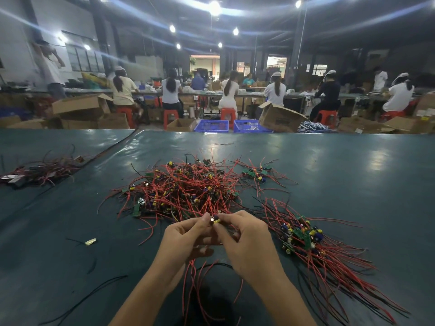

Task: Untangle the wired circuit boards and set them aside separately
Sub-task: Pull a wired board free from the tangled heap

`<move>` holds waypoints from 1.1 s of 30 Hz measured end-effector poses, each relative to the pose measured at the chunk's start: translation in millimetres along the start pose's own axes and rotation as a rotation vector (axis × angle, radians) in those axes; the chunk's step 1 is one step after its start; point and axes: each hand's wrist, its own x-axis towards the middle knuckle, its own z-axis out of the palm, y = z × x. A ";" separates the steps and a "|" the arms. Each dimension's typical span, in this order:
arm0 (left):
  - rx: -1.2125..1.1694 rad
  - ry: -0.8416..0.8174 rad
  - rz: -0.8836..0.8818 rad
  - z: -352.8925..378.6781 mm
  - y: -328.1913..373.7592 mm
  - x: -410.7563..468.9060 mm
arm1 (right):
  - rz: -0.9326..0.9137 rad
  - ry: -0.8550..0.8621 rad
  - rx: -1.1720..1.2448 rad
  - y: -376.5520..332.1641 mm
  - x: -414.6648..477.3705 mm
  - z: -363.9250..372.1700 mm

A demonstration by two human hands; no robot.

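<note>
While both of your hands sit raised over the near edge of the tabletop [353,165], they meet on one wired circuit board [215,220]. Left hand [186,234]: thumb and forefinger pinch the board's left end, other fingers curled under. Right hand [244,234]: fingertips pinch its right end, by a yellow part. The board is mostly hidden by the fingers. Its red leads [200,285] hang down between your wrists toward you, with a black lead among them.

Just beyond your fingertips lies the tangled pile [186,187]: red wires with small green boards and yellow and blue parts, mid-tabletop. To your right lies the sorted bundle [303,234], boards grouped together, leads fanned toward the near right corner. A smaller cluster of boards [257,174] lies at the far right of the pile, close beside it.

Far left lies another heap of wires [35,171], well apart from the rest. A pale scrap [90,241] lies left of your left hand, and a loose black wire [82,300] runs near the left forearm.

Beyond the tabletop: two blue crates [211,125], cardboard boxes [280,117] and a row of seated workers [169,90] on red stools, backs to you.
</note>
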 end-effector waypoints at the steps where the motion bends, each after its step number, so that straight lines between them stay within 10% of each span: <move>1: 0.000 -0.014 0.008 0.6 0.3 -0.3 | -0.005 0.020 -0.039 0.4 0.5 -3.4; 8: 0.106 0.060 0.054 -7.0 -1.9 4.2 | 0.180 0.321 -0.321 26.0 8.2 -48.1; 14: 0.919 0.237 0.371 -31.2 -21.2 13.9 | 0.537 0.180 -0.549 45.4 7.5 -61.1; 33: 1.575 0.052 0.109 -58.7 -53.8 54.6 | 0.142 -0.128 -0.248 33.7 -8.0 28.3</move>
